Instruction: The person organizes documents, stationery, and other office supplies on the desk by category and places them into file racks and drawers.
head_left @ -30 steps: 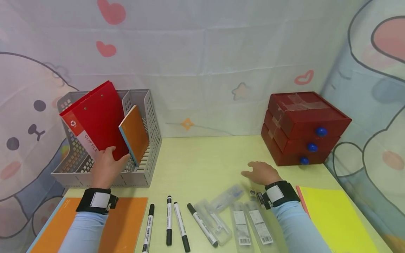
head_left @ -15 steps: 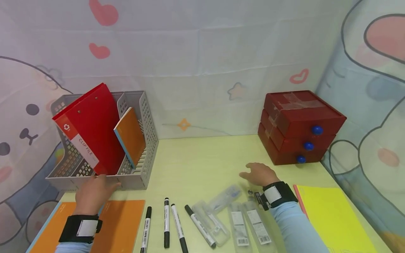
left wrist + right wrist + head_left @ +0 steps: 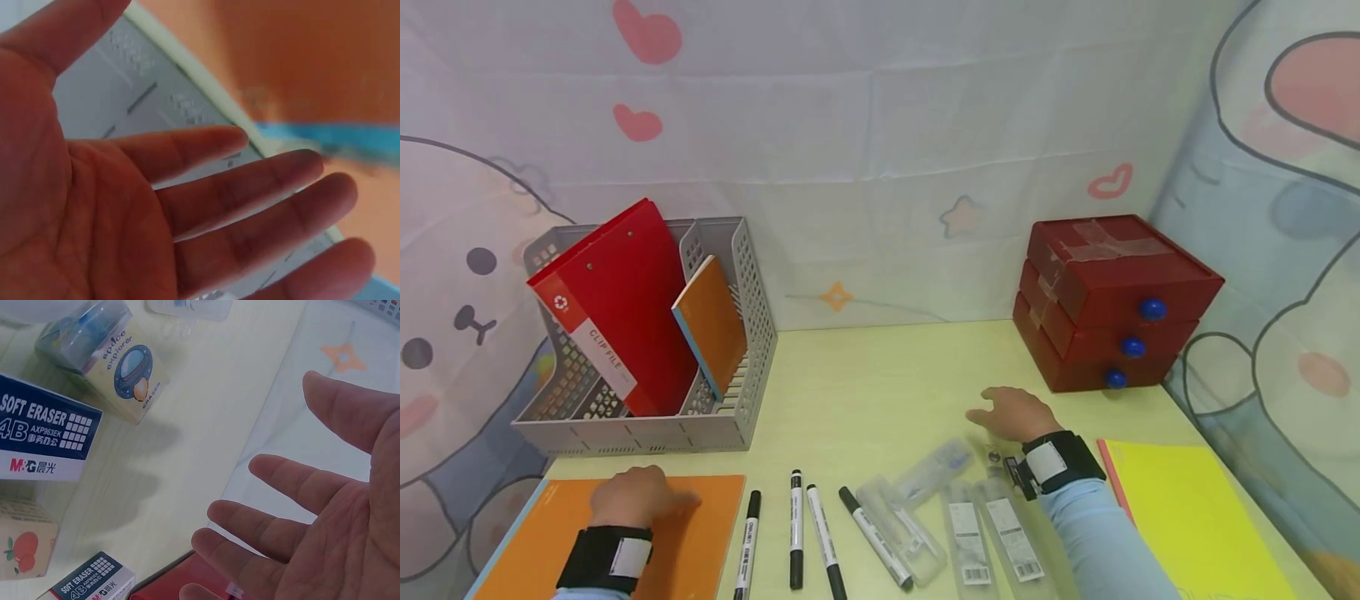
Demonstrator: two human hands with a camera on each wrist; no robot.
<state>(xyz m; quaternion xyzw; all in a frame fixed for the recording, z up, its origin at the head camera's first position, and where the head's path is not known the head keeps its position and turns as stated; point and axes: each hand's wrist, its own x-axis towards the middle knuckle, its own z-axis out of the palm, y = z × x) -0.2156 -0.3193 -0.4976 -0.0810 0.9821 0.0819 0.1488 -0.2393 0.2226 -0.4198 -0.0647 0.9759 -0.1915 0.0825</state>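
My left hand (image 3: 634, 497) is over the orange notebooks (image 3: 711, 521) at the front left, its thumb out to the side. In the left wrist view its fingers (image 3: 240, 206) are extended and hold nothing; a blue strip (image 3: 337, 136) divides the orange surfaces beyond them. My right hand (image 3: 1015, 412) hovers over the table in front of the red drawer box (image 3: 1120, 308), fingers loosely spread around nothing. Boxed erasers (image 3: 44, 431) stand near it in the right wrist view, including one with a space picture (image 3: 134, 375); the head view mostly hides them behind the hand and wrist.
A grey file basket (image 3: 760, 333) at the back left holds a red clip file (image 3: 632, 317) and a small orange notebook (image 3: 711, 325). Several markers (image 3: 796, 529) and clear plastic cases (image 3: 966, 533) lie in front. A yellow notebook (image 3: 1187, 508) is at the right.
My left hand has let go of the red clip file, leaving it in the basket, and moved down toward me over the orange notebooks. The right hand has stayed nearly still.
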